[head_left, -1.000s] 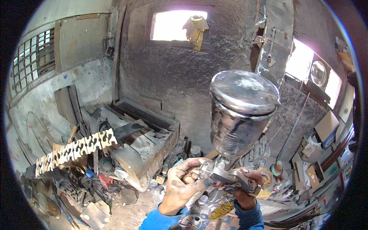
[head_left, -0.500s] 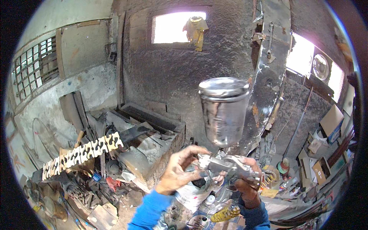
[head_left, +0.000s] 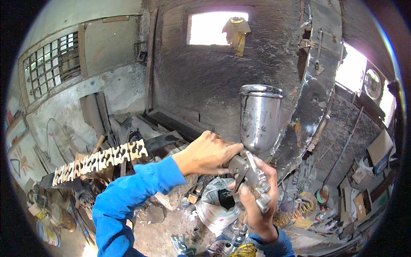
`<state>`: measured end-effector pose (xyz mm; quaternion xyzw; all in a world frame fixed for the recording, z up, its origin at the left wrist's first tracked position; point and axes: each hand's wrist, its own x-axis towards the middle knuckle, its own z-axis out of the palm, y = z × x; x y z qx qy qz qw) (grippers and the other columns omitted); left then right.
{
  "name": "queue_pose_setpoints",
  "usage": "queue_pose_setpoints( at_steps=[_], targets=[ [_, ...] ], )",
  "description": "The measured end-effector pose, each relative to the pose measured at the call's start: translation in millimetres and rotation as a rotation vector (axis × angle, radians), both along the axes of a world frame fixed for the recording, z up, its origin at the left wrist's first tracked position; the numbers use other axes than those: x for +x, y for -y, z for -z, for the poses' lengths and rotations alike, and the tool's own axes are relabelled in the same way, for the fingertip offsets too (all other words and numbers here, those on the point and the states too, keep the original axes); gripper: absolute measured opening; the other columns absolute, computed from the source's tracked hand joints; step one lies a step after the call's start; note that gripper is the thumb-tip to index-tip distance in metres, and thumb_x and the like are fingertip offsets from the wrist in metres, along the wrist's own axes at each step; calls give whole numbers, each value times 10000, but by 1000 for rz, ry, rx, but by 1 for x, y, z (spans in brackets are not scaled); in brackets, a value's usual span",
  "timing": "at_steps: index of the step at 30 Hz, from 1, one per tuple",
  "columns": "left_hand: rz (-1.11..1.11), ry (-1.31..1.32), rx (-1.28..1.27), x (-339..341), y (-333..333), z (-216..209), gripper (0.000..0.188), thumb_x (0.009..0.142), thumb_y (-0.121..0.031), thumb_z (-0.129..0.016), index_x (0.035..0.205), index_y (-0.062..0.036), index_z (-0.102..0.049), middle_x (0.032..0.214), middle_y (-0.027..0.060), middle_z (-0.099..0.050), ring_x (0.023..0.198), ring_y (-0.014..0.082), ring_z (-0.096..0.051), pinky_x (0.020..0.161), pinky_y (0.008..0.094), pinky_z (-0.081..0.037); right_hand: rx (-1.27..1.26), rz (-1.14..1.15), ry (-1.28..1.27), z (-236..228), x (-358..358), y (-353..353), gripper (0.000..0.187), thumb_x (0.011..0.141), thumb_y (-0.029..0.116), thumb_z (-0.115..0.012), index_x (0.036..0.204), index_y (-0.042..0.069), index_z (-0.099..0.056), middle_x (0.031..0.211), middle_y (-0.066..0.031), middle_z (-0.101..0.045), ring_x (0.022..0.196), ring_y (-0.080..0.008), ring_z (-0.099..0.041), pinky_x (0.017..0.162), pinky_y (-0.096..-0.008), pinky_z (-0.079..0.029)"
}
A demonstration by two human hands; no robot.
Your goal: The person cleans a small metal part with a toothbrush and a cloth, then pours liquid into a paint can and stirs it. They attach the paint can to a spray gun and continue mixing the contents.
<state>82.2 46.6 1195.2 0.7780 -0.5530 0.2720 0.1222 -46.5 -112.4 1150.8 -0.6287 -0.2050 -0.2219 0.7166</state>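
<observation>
A metal spray gun [head_left: 253,174] with a tall shiny cup [head_left: 260,120] on top is held up in front of me, the cup upright with its lid on. My right hand [head_left: 262,203] is wrapped round the gun's body from below and the right, thumb across it. From the left, my left hand [head_left: 210,153] reaches over with its back upward. Its fingers are closed on one end of the gun just below the cup; the fingertips are partly hidden. A hose fitting [head_left: 242,233] shows under the gun.
On the left, a row of pale interlocking cut-out pieces [head_left: 100,162] lies along a dark beam amid scrap. A white plastic sack [head_left: 214,210] stands below my hands. A yellow coiled hose [head_left: 295,210] and open cardboard boxes [head_left: 355,197] are at right. A sooty wall [head_left: 205,81] rises behind.
My left hand has risen and turned over, its back now upward at the gun's end. The gun has tilted in my right hand. My view has shifted a little left.
</observation>
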Motion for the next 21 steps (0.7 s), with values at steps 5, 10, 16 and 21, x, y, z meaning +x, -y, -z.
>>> queue_pose_setpoints(
  at_steps=[5, 10, 16, 21],
  targets=[
    [-35, 94, -161, 12, -2, 15, 431, 626, -225, -773, 950, -84, -528, 815, 81, -652, 742, 310, -669, 615, 416, -511, 87, -10, -90, -13, 3, -9, 510, 909, 100, -616, 1342, -42, -388, 1105, -154, -602, 886, -161, -640, 818, -302, -517],
    [15, 277, -312, 24, -1, 26, 425, 616, -193, -747, 969, -60, -550, 809, 76, -644, 740, 284, -671, 683, 380, -530, 72, 49, 45, -4, 9, -23, 499, 917, 119, -595, 1339, -49, -387, 1125, -160, -592, 892, -168, -638, 828, -315, -522],
    [-68, 285, -204, 17, -5, 18, 456, 637, -106, -706, 1066, -36, -566, 1004, 110, -633, 926, 284, -656, 826, 377, -537, 172, 3, -5, 10, 19, -5, 514, 885, 66, -574, 1343, -45, -370, 1159, -195, -583, 914, -209, -652, 843, -366, -541],
    [539, -1012, -698, -23, -19, 32, 692, 752, 36, -611, 1409, -4, -400, 1338, 160, -543, 1237, 257, -533, 1065, 384, -423, 346, -182, -84, 48, 25, 52, 618, 789, 101, -676, 1320, -4, -379, 1098, -234, -616, 931, -272, -660, 869, -428, -541]
  ],
)
